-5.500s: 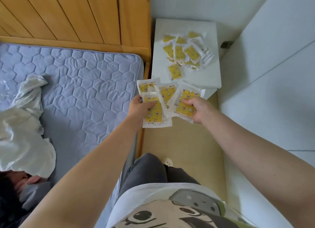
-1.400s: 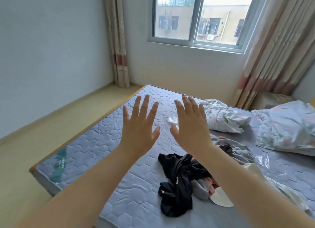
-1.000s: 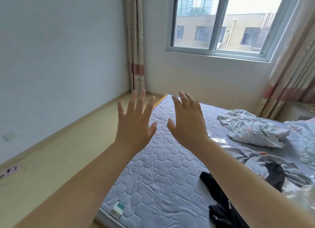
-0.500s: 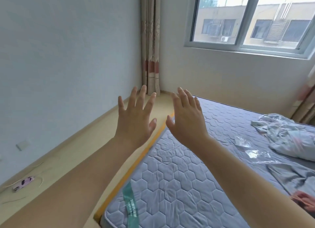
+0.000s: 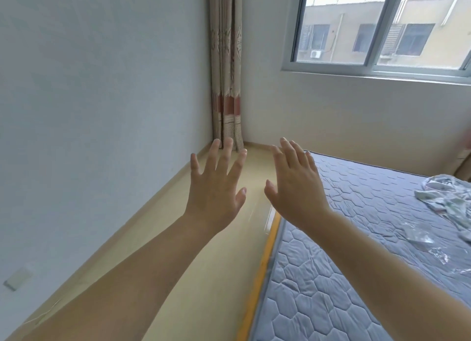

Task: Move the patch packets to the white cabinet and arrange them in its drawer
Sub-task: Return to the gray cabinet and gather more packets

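- The left hand (image 5: 214, 188) was held raised, back toward the camera, fingers straight and spread, with nothing gripped.
- The right hand (image 5: 295, 188) was held just beside it, not touching, equally flat and empty.
- No patch packets and no white cabinet were seen. Their direction from the hands, their long axis and the nearer hand could not be told.
- It was judged that both would have to be found before any reach.
- The pale floor (image 5: 216, 277) was seen beyond the hands, and the quilted mattress (image 5: 356, 238) to the right.
- Counted: two hands, zero packets, one mattress, one curtain (image 5: 226, 86) in the far corner, one window (image 5: 382, 27) at far right, one crumpled bedding heap (image 5: 446, 195) on the mattress at the right edge.
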Tool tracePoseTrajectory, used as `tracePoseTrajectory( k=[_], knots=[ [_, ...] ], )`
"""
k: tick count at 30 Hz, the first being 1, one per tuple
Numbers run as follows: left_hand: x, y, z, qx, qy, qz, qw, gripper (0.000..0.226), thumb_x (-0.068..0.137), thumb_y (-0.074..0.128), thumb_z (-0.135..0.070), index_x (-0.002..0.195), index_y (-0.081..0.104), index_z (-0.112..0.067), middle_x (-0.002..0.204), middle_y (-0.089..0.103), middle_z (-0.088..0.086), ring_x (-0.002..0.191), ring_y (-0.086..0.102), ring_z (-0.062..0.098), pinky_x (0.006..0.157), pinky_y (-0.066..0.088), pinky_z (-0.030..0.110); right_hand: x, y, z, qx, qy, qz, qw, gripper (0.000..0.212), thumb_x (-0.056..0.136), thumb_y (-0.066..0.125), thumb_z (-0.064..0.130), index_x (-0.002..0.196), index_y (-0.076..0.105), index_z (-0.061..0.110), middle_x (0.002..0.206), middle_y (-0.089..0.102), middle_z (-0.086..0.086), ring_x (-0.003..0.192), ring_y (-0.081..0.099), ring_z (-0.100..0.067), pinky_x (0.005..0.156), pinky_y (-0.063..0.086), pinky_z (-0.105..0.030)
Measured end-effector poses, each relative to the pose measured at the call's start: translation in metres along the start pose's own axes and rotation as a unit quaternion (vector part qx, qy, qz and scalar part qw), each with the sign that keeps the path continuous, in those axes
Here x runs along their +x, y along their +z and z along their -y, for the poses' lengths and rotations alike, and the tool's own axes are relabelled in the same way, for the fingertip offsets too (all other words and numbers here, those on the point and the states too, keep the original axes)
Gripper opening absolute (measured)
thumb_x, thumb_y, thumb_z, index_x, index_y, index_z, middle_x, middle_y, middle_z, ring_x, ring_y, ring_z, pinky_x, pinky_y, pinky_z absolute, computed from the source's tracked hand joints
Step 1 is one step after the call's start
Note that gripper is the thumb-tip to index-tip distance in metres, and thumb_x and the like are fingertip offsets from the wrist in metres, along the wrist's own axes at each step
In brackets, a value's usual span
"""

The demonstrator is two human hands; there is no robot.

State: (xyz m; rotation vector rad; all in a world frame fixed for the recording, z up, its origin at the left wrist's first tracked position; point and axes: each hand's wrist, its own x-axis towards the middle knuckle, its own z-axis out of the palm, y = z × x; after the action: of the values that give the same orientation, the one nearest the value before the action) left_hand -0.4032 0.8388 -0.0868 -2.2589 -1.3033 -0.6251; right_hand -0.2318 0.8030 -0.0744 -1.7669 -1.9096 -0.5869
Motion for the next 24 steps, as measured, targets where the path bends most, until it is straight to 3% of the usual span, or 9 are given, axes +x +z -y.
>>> tracePoseTrajectory(
  k=[7,13,17,24],
  knots=[
    [0.049,0.068,0.174,-0.039,0.059,-0.003,0.997,0.071,0.083,0.045,-0.046,0.146,0.027,-0.016,0.154,0.029,0.014,0.142,0.026,0.035,0.101,0.028,0.067,0.104,0.090,0.118,-0.033,0.076,-0.011,0.997,0.067,0.076,0.066,0.026,0.135,0.043,0.004,0.144,0.040,-0.018,0.134,0.037,-0.035,0.109,0.033,-0.051],
    [0.097,0.114,0.295,-0.075,0.067,-0.007,0.995,0.072,0.082,0.048,-0.046,0.144,0.026,-0.017,0.154,0.029,0.015,0.142,0.027,0.036,0.100,0.029,0.068,0.206,0.152,0.198,-0.031,0.099,0.014,0.994,0.066,0.076,0.068,0.024,0.134,0.043,0.004,0.143,0.041,-0.018,0.134,0.037,-0.035,0.107,0.035,-0.053],
    [0.142,0.150,0.334,-0.083,0.086,-0.001,0.993,0.073,0.082,0.051,-0.045,0.144,0.025,-0.016,0.154,0.029,0.016,0.141,0.027,0.036,0.100,0.029,0.068,0.251,0.177,0.206,-0.054,0.117,0.004,0.992,0.066,0.076,0.067,0.025,0.135,0.044,0.004,0.143,0.041,-0.019,0.134,0.038,-0.035,0.107,0.036,-0.052],
    [0.241,0.237,0.338,-0.113,0.131,0.002,0.985,0.076,0.083,0.056,-0.046,0.145,0.022,-0.019,0.156,0.025,0.012,0.143,0.023,0.034,0.103,0.026,0.066,0.323,0.239,0.151,-0.088,0.158,-0.013,0.983,0.068,0.076,0.067,0.023,0.137,0.043,0.005,0.145,0.040,-0.018,0.135,0.037,-0.035,0.109,0.031,-0.051]
  ],
)
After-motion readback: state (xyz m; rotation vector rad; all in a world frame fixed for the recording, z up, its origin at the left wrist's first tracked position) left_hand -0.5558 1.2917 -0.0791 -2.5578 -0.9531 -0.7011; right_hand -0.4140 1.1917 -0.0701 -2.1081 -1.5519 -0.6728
